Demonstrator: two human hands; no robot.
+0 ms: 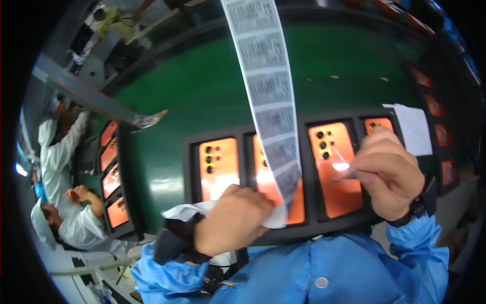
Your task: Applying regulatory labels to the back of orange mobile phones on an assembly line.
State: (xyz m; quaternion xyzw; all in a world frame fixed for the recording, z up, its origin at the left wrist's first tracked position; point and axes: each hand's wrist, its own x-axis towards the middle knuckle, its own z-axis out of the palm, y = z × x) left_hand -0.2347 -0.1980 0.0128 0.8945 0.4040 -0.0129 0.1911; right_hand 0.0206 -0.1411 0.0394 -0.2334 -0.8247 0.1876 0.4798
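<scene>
My left hand point(235, 218) is closed on a long strip of printed labels point(271, 83), which rises from it past the far side of the work surface. Part of the strip's white backing curls out beside my wrist. Beneath lies a black tray point(190, 167) holding several orange phones, camera side up. The label strip partly covers one orange phone point(296, 210); another orange phone point(220, 157) lies left of it. My right hand point(387, 172) is pinched over the right edge of a third orange phone point(336, 195). Whatever its fingertips hold is small, thin and blurred.
A white sheet point(412, 129) lies at the tray's right end. More trays of orange phones point(117, 213) stand at left and far right. Two people in white point(66, 147) work at left. A grey metal bar point(86, 93) crosses the green surface point(162, 167).
</scene>
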